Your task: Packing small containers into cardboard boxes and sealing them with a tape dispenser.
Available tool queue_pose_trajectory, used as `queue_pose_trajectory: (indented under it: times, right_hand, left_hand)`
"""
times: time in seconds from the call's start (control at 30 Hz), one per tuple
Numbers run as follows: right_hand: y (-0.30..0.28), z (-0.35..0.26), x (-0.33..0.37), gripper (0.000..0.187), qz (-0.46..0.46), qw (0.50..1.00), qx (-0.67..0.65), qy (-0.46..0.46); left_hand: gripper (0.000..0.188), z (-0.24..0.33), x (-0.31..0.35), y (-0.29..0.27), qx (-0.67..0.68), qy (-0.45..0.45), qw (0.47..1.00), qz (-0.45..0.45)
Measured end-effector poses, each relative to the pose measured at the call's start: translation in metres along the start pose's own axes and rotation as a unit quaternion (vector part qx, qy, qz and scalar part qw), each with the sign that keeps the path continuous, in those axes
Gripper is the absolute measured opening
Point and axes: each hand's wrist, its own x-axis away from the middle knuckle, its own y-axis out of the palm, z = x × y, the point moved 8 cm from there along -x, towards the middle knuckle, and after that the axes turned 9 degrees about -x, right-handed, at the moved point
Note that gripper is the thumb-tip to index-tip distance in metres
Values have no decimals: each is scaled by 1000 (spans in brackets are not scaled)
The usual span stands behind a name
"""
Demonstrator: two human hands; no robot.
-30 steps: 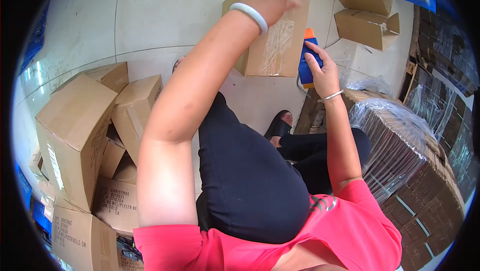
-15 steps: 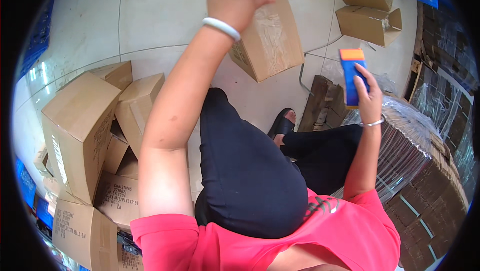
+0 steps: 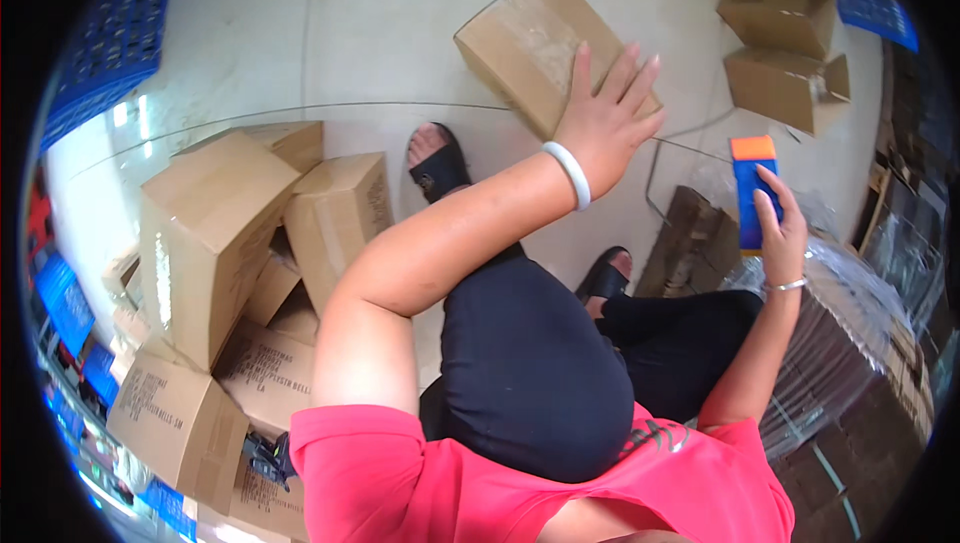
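A closed cardboard box with clear tape along its top rests at a slant on the tiled floor ahead of me. Over its near right side lies my left hand, fingers spread and a pale bangle at the wrist; it seems to touch the box, though the contact is partly hidden by the hand itself. Off to the right, my right hand grips a blue oblong tool with an orange end, thumb and fingers around its side. The tool's exact kind is not clear.
Several printed cartons are piled at my left. Opened cartons lie at the far right. A plastic-wrapped stack of flat cardboard stands by my right arm, near a wooden piece. A blue crate is far left.
My left hand has gone from the box's far left edge to its near right side, fingers spreading. The box now lies turned. My right hand still holds the tool, and my left foot has come into view.
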Motion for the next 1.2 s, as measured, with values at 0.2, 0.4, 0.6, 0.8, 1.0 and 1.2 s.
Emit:
queue_pose_trajectory:
  times: [0.2, 0.4, 0.6, 0.8, 1.0, 1.2]
  right_hand:
    - [-11, 6, 6, 32, -8, 999, 34, -30]
    - [1, 3, 2, 31, -36, 999, 19, -15]
    - [8, -2, -2, 31, -25, 999, 37, -21]
    - [7, -10, -3, 32, -35, 998, 32, -50]
    - [14, -1, -2, 32, -64, 996, 32, -45]
    - [12, -6, 9, 31, -55, 996, 38, -58]
  left_hand:
    - [50, -156, 24, -64, 129, -191, 961, 151]
    - [57, -368, 130, -7, -132, -461, 869, -121]
    - [92, -192, 2, -29, -135, -264, 950, -97]
    - [48, -203, 14, 10, -231, -244, 933, -127]
    - [67, -183, 122, 0, 122, -283, 938, 159]
    - [115, -233, 167, -12, -45, -601, 796, 53]
